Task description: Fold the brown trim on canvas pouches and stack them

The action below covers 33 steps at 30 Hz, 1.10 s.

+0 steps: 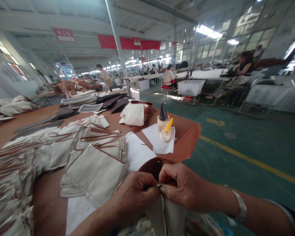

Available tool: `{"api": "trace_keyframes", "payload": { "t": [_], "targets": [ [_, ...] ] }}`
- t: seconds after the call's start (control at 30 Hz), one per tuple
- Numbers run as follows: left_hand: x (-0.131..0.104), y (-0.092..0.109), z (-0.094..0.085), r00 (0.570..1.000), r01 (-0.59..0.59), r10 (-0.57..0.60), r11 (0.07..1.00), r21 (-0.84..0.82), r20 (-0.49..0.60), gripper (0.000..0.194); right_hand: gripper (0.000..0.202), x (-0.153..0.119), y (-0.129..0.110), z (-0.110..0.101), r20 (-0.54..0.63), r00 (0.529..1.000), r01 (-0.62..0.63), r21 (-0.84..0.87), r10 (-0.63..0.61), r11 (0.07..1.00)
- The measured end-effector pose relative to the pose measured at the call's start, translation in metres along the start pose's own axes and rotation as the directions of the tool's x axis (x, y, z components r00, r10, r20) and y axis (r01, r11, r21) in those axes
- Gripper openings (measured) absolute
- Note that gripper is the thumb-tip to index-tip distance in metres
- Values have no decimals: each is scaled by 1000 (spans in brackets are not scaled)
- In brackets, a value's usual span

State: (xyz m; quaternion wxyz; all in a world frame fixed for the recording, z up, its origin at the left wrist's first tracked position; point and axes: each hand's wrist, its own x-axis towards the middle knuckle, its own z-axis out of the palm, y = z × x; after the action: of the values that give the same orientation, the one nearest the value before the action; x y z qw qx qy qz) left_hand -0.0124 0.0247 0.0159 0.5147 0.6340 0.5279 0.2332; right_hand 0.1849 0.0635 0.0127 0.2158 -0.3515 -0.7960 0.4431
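Note:
Close in front of me, my left hand and my right hand meet at the top edge of a light grey fabric piece. Thumb and fingers of each hand pinch this edge, almost touching one another. A dark seam runs down the piece, which hangs over my patterned clothing. Behind the hands a brown flap shows; whether it belongs to the piece I cannot tell. Left of my hands lies a stack of similar grey pieces with brown edging.
Rows of grey pieces cover the left of the brown-covered table. Past my hands, a small white pot with a yellow-handled tool and a black cone-topped container stand on paper. Coworkers sit farther off.

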Motion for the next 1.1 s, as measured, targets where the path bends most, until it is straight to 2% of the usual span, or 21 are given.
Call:
{"api": "trace_keyframes", "payload": {
  "t": [0.07,0.13,0.17,0.23,0.3,0.37,0.5,0.57,0.6,0.63,0.67,0.7,0.73,0.77,0.8,0.87,0.93,1.0,1.1],
  "targets": [
    [-1,2,0,1000,11,-11,1000,9,7,23,7,-2,0,2,-35,998,59,-13,-59,998],
    [-1,1,1,1000,21,-20,999,-37,22,22,6,-3,1,2,-64,979,196,-8,-196,981],
    [-1,1,1,999,27,-25,996,-83,29,21,7,-3,2,1,-79,954,289,-8,-289,957],
    [-1,-1,3,998,65,-58,975,-212,40,20,10,-4,5,0,-97,871,480,-37,-481,877],
    [-2,-4,6,993,119,-106,922,-367,56,18,13,-6,7,-3,-64,790,599,-127,-609,790],
    [-2,-6,9,992,126,-110,854,-505,62,17,18,-9,10,-5,12,739,649,-278,-673,708],
    [1,-11,15,994,110,-95,800,-590,57,26,26,-15,14,-5,145,702,648,-536,-697,541],
    [2,-11,16,991,136,-108,803,-580,82,33,28,-19,15,-3,154,666,666,-564,-730,489],
    [1,-11,16,990,137,-102,814,-565,93,37,27,-21,15,-3,132,649,685,-529,-749,500],
    [1,-10,15,992,121,-82,835,-537,95,40,25,-22,15,-2,85,659,690,-464,-747,555],
    [-1,-9,13,994,94,-54,865,-494,96,43,24,-24,13,-2,21,708,662,-367,-706,653],
    [-2,-8,11,995,63,-21,896,-439,98,46,24,-25,11,-3,-50,786,589,-241,-616,771],
    [-4,-7,8,994,32,11,922,-385,108,47,26,-25,9,-4,-89,869,478,-100,-487,872],
    [-6,-6,4,992,3,41,942,-336,122,47,31,-24,6,-6,-86,934,350,32,-347,936],
    [-8,-4,1,988,-20,64,955,-297,138,47,37,-23,4,-9,-41,974,228,142,-225,963],
    [-11,-2,-4,983,-45,87,969,-244,163,45,47,-19,1,-14,117,988,65,282,-101,957],
    [-13,1,-5,980,-52,88,979,-197,178,44,51,-16,0,-17,245,965,13,313,-94,950],
    [-14,2,-2,980,-60,93,981,-183,178,44,49,-14,1,-17,281,953,29,296,-116,955],
    [-13,0,4,973,-84,143,950,-301,180,44,47,-16,2,-12,261,949,79,350,-179,933]
  ]
}}
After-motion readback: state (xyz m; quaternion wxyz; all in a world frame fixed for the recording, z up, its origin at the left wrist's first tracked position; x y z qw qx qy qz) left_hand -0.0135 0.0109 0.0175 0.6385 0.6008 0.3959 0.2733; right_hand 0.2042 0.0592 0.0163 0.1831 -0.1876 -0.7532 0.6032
